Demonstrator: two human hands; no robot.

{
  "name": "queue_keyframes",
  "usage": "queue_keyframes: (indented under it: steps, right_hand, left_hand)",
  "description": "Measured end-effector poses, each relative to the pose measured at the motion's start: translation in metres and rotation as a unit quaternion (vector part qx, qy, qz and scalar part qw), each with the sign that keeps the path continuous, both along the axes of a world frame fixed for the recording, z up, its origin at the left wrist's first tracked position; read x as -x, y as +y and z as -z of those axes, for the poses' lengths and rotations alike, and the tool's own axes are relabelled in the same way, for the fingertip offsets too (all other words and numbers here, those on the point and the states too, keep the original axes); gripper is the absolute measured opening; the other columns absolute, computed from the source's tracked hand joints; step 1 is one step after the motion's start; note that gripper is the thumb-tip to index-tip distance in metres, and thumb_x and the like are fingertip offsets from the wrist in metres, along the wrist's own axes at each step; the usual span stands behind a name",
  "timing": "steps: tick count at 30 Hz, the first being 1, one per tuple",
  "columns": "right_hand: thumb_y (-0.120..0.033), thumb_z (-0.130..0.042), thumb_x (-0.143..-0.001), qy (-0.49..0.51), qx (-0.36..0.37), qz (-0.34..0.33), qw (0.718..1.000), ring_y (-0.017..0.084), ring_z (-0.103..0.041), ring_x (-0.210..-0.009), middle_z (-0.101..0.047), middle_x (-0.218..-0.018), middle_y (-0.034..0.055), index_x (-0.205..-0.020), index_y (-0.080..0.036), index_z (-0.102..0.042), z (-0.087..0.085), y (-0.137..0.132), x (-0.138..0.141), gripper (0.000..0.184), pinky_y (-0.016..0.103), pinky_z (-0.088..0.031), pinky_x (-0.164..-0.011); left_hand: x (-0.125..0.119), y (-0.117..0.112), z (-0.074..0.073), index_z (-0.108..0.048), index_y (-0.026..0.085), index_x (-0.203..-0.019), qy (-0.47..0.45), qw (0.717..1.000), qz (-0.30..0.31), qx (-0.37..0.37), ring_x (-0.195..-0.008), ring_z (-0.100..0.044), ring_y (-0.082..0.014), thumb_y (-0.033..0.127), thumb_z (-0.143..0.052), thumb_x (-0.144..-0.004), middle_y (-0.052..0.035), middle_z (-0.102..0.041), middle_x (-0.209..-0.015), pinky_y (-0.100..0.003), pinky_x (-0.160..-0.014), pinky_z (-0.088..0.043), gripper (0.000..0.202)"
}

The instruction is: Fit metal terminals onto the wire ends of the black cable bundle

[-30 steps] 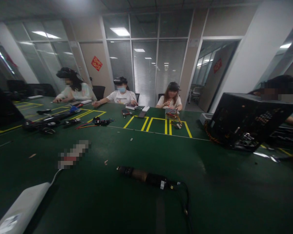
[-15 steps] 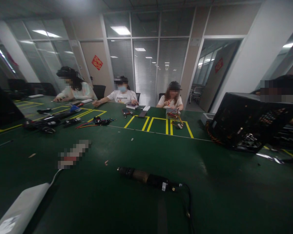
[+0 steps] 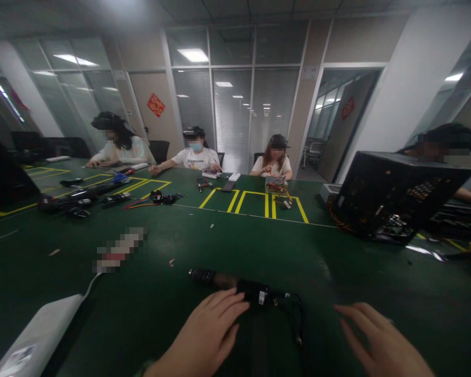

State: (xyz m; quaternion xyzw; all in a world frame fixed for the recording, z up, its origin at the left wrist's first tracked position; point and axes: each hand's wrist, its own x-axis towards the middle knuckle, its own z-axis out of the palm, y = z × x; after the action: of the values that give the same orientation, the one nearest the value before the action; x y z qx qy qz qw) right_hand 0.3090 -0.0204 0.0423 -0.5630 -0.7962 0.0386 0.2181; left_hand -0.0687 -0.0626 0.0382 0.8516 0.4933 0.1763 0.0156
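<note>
A black corded electric screwdriver (image 3: 255, 293) lies on the green table, its tip pointing left and its cable curling toward me on the right. My left hand (image 3: 206, 335) reaches in from the bottom edge, fingers stretched out at the near side of the screwdriver's body. Whether those fingertips touch it I cannot tell. Off to the right of the cable, my right hand (image 3: 380, 335) hovers over the table with its thumb and fingers apart and nothing in it.
At lower left is a white power bank (image 3: 39, 330) with a cable. A black computer case (image 3: 392, 199) stands at right. Bundled cables (image 3: 82, 196) lie at far left. Several people sit around the table, one handling a metal box with wires (image 3: 277, 184).
Both my hands have come into view from the bottom edge, the left one up to the screwdriver. The screwdriver lies where it was.
</note>
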Motion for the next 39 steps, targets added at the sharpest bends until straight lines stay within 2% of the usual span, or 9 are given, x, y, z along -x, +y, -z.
queue_keyframes:
  steps: [3, 5, 7, 11, 14, 19, 25, 30, 39]
  right_hand:
    - [-0.031, -0.051, -0.091, -0.037, 0.114, -0.033, 0.992, 0.022, -0.063, -0.087, -0.063, -0.104, 0.0059, -0.106, -0.025, -0.067, 0.003, 0.017, 0.052, 0.023, 0.034, -0.050, -0.081]
    - [-0.027, -0.058, -0.085, -0.057, 0.134, -0.021, 0.989, 0.023, -0.063, -0.088, -0.063, -0.100, 0.0072, -0.099, -0.021, -0.069, 0.008, 0.023, 0.080, 0.018, 0.037, -0.046, -0.084]
    - [-0.024, -0.063, -0.079, -0.061, 0.150, -0.017, 0.987, 0.024, -0.062, -0.087, -0.064, -0.096, 0.0073, -0.092, -0.019, -0.069, 0.015, 0.027, 0.095, 0.015, 0.036, -0.045, -0.083]
    - [-0.017, -0.060, -0.078, -0.018, 0.172, -0.027, 0.985, 0.024, -0.062, -0.080, -0.065, -0.088, 0.0062, -0.078, -0.021, -0.066, 0.028, 0.030, 0.100, 0.007, 0.034, -0.043, -0.075]
    - [-0.020, -0.054, -0.083, 0.045, 0.204, -0.017, 0.978, 0.022, -0.063, -0.076, -0.066, -0.084, 0.0059, -0.078, -0.021, -0.063, 0.032, 0.033, 0.097, 0.010, 0.031, -0.042, -0.068]
    - [-0.033, -0.043, -0.092, 0.157, 0.310, -0.014, 0.937, 0.018, -0.064, -0.062, -0.066, -0.075, 0.0031, -0.090, -0.021, -0.057, 0.038, 0.039, 0.098, 0.018, 0.024, -0.041, -0.051]
    - [-0.036, -0.041, -0.092, 0.217, 0.268, 0.006, 0.938, 0.015, -0.059, -0.054, -0.061, -0.067, -0.0018, -0.085, -0.022, -0.052, 0.054, 0.050, 0.104, 0.019, 0.022, -0.039, -0.048]
    - [-0.041, -0.041, -0.094, 0.268, 0.179, 0.041, 0.946, 0.015, -0.058, -0.060, -0.062, -0.071, -0.0008, -0.087, -0.022, -0.054, 0.049, 0.061, 0.102, 0.025, 0.023, -0.041, -0.055]
    - [-0.036, -0.050, -0.091, 0.278, 0.170, -0.023, 0.945, 0.017, -0.063, -0.074, -0.068, -0.082, 0.0003, -0.091, -0.022, -0.061, 0.055, 0.055, 0.097, 0.018, 0.023, -0.043, -0.065]
  left_hand:
    - [-0.046, 0.041, -0.011, -0.044, 0.031, -0.136, -0.034, 0.999, 0.027, 0.028, -0.133, -0.038, -0.0213, 0.024, -0.060, -0.084, 0.0002, -0.045, -0.143, -0.042, -0.113, -0.030, 0.055]
    - [-0.063, 0.059, -0.006, -0.049, 0.028, -0.131, -0.041, 0.998, 0.033, 0.035, -0.135, -0.035, -0.0239, 0.031, -0.066, -0.081, -0.0021, -0.046, -0.141, -0.044, -0.114, -0.026, 0.053]
    - [-0.073, 0.071, 0.004, -0.057, 0.026, -0.117, -0.048, 0.998, 0.018, 0.040, -0.126, -0.043, -0.0240, 0.030, -0.066, -0.082, -0.0027, -0.055, -0.128, -0.043, -0.110, -0.030, 0.036]
    - [-0.083, 0.079, 0.018, -0.060, 0.022, -0.099, -0.034, 0.997, 0.003, 0.062, -0.098, -0.056, -0.0216, 0.025, -0.059, -0.085, -0.0032, -0.062, -0.100, -0.036, -0.090, -0.043, 0.014]
    - [-0.085, 0.079, 0.020, -0.058, 0.022, -0.096, -0.025, 0.998, -0.005, 0.057, -0.094, -0.055, -0.0215, 0.025, -0.059, -0.085, -0.0025, -0.060, -0.098, -0.035, -0.083, -0.043, 0.011]
    - [-0.086, 0.079, 0.024, -0.058, 0.023, -0.094, -0.023, 0.999, -0.009, 0.044, -0.093, -0.054, -0.0208, 0.028, -0.059, -0.087, -0.0015, -0.060, -0.097, -0.033, -0.081, -0.042, 0.009]
    - [-0.084, 0.080, 0.028, -0.060, 0.024, -0.096, -0.048, 0.998, 0.011, 0.036, -0.093, -0.055, -0.0196, 0.028, -0.060, -0.088, -0.0004, -0.062, -0.099, -0.033, -0.084, -0.041, 0.009]
    - [-0.083, 0.084, 0.025, -0.062, 0.025, -0.096, -0.072, 0.997, 0.022, 0.031, -0.094, -0.057, -0.0185, 0.026, -0.062, -0.088, 0.0004, -0.063, -0.102, -0.033, -0.086, -0.040, 0.008]
    - [-0.084, 0.088, 0.030, -0.062, 0.024, -0.096, -0.073, 0.997, 0.014, 0.027, -0.096, -0.057, -0.0178, 0.024, -0.063, -0.087, 0.0005, -0.064, -0.101, -0.032, -0.087, -0.040, 0.009]
